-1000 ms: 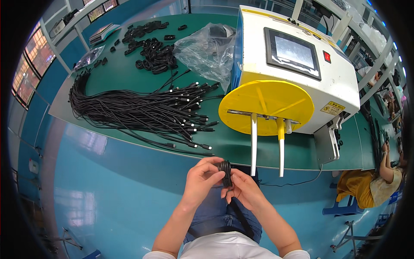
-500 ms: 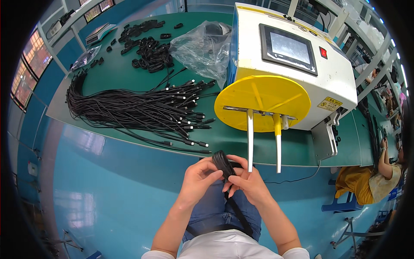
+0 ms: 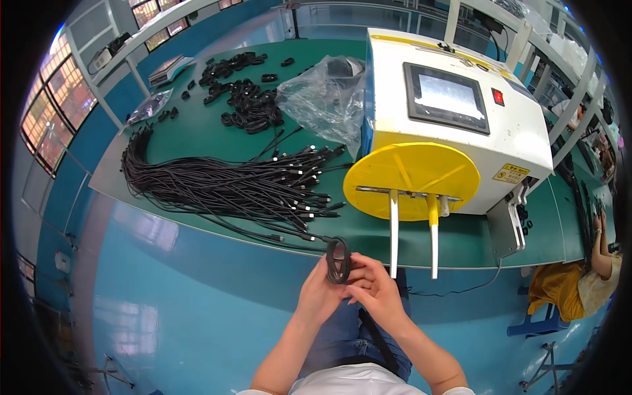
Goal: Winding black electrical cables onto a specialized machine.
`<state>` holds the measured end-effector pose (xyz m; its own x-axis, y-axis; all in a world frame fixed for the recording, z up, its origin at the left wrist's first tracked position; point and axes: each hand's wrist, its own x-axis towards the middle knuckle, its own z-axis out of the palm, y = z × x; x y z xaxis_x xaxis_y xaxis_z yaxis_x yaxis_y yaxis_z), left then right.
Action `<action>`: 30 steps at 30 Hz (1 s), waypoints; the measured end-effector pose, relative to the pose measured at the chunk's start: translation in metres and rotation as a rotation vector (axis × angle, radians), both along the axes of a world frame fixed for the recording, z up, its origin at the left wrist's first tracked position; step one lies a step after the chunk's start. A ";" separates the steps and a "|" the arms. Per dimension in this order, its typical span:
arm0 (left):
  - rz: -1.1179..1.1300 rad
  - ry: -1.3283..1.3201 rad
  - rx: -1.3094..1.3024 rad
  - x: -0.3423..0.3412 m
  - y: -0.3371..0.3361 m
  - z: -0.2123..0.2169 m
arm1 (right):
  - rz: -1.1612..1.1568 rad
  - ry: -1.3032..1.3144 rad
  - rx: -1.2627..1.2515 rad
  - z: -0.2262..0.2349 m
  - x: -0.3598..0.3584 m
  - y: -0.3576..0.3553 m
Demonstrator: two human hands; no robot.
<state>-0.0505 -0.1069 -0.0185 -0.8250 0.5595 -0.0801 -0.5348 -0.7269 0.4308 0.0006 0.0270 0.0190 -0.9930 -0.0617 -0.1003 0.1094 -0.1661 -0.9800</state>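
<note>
A small oval coil of black cable [image 3: 345, 263] is held up in front of me, just off the table's front edge. My left hand [image 3: 320, 293] is closed on its left and lower side. Against its right side lie the curled fingers of my right hand [image 3: 376, 289], with the thumb bent in below; some fingertips are hidden behind the coil. Just beyond, a bundle of loose black cables [image 3: 217, 184] with light-tipped plugs lies on the green table [image 3: 197, 125].
Right of the bundle stands a white machine [image 3: 461, 158] with a screen, a yellow disc [image 3: 408, 172] and two prongs [image 3: 394, 243] jutting toward me. Coiled black cables [image 3: 253, 108] and a clear plastic bag [image 3: 322, 99] lie behind. A person [image 3: 596, 283] sits at the far right.
The coil has turned in my hands, so its open loop now faces me. My right fingers have shifted to its right side. The whole view has moved slightly.
</note>
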 end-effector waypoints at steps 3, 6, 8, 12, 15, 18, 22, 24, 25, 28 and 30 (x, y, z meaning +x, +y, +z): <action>0.137 0.011 -0.095 -0.007 -0.002 0.004 | -0.156 0.042 0.002 -0.002 -0.002 0.005; 0.167 0.068 -0.084 -0.012 -0.008 0.012 | -0.158 0.010 0.015 -0.008 -0.005 0.015; 0.168 0.082 -0.083 -0.014 -0.014 0.013 | -0.162 0.005 0.029 -0.010 -0.005 0.017; 0.203 0.154 -0.151 -0.016 -0.033 0.017 | -0.188 0.047 0.054 -0.008 -0.012 0.025; 0.285 0.194 -0.322 -0.024 -0.049 0.020 | -0.230 0.018 0.081 -0.011 -0.018 0.031; 0.268 0.088 -0.274 -0.032 -0.060 0.017 | -0.239 0.045 0.132 -0.025 -0.034 0.041; 0.201 0.009 0.015 -0.049 -0.058 0.017 | -0.227 0.048 0.134 -0.042 -0.039 0.043; 0.202 0.000 -0.001 -0.053 -0.054 0.026 | -0.224 0.053 0.122 -0.046 -0.045 0.044; 0.195 -0.004 -0.014 -0.053 -0.051 0.031 | -0.229 0.036 0.115 -0.047 -0.046 0.045; 0.181 0.007 -0.027 -0.058 -0.051 0.031 | -0.237 -0.001 0.100 -0.049 -0.048 0.046; 0.157 0.046 -0.024 -0.059 -0.052 0.028 | -0.239 0.001 0.124 -0.050 -0.047 0.046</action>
